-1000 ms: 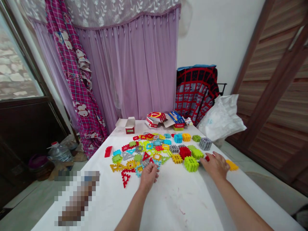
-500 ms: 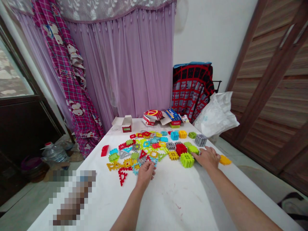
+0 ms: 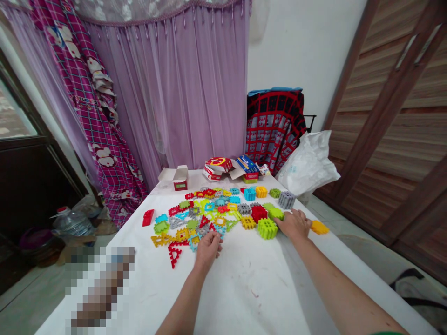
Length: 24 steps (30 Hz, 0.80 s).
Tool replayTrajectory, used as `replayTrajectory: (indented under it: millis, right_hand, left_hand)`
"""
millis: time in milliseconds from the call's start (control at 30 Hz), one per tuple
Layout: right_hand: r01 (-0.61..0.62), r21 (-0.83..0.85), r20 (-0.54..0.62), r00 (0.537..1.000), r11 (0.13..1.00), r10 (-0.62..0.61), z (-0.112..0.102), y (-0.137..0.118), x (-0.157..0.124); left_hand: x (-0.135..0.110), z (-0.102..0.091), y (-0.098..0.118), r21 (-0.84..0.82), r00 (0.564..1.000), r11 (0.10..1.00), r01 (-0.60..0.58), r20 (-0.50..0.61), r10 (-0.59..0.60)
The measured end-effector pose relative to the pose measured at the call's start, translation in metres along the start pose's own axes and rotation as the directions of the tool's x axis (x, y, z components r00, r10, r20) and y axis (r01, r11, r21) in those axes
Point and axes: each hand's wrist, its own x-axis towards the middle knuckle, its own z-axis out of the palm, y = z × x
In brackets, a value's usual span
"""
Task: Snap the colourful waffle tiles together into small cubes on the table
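My left hand [image 3: 208, 250] is curled closed at the near edge of a pile of flat interlocking plastic pieces; whatever its fingers may hold is hidden. Beside it lie a light-blue piece [image 3: 193, 242] and a red triangular piece [image 3: 173, 257]. On the right, my right hand [image 3: 296, 224] is open, palm down, its thumb reaching toward a lime green block [image 3: 267, 229] of stacked pieces. Close to those fingers are a lower green stack [image 3: 275, 213] and a red block [image 3: 259, 214]. A yellow-orange flat piece [image 3: 319, 227] rests to the right of this hand.
Grey [image 3: 287, 199], blue [image 3: 249, 194] and yellow [image 3: 261, 192] stacks stand farther back. Opened cardboard boxes [image 3: 180, 178] line the table's far end. A white plastic bag [image 3: 307, 163] stands at the far right corner. One red piece [image 3: 148, 217] lies near the left edge.
The whole view has shifted slightly left and up. My right hand remains beside the green stacks, its fingers a little nearer together; my left hand stays curled at the pile.
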Motion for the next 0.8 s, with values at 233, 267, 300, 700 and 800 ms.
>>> replayTrajectory:
  millis: [233,267,300,700,800]
  right_hand:
    - [0.005,0.01,-0.004,1.0,1.0,-0.005,0.0039,-0.0001,0.0]
    - [0.007,0.008,-0.006,1.0,1.0,-0.007,0.0043,0.0001,0.0001]
    - [0.007,0.004,-0.006,1.0,1.0,-0.007,0.0045,0.0002,0.0003]
    - [0.005,-0.033,0.028,1.0,0.999,-0.004,0.0072,0.0014,0.0017]
    - [0.01,-0.032,0.017,1.0,0.999,-0.01,0.0052,0.0009,0.0025]
  left_hand:
    - [0.0003,0.0009,-0.0008,0.006,1.0,1.0,-0.003,-0.005,0.003]
    - [0.0005,0.0009,-0.0013,0.006,1.0,1.0,-0.002,-0.006,0.002]
    - [0.0006,0.0009,-0.0017,0.007,1.0,1.0,-0.001,-0.007,0.001]
    - [0.0,0.0014,0.0007,0.001,1.0,1.0,0.01,-0.008,-0.01]
    - [-0.0003,0.0015,0.0009,0.0,1.0,1.0,0.011,-0.011,-0.011]
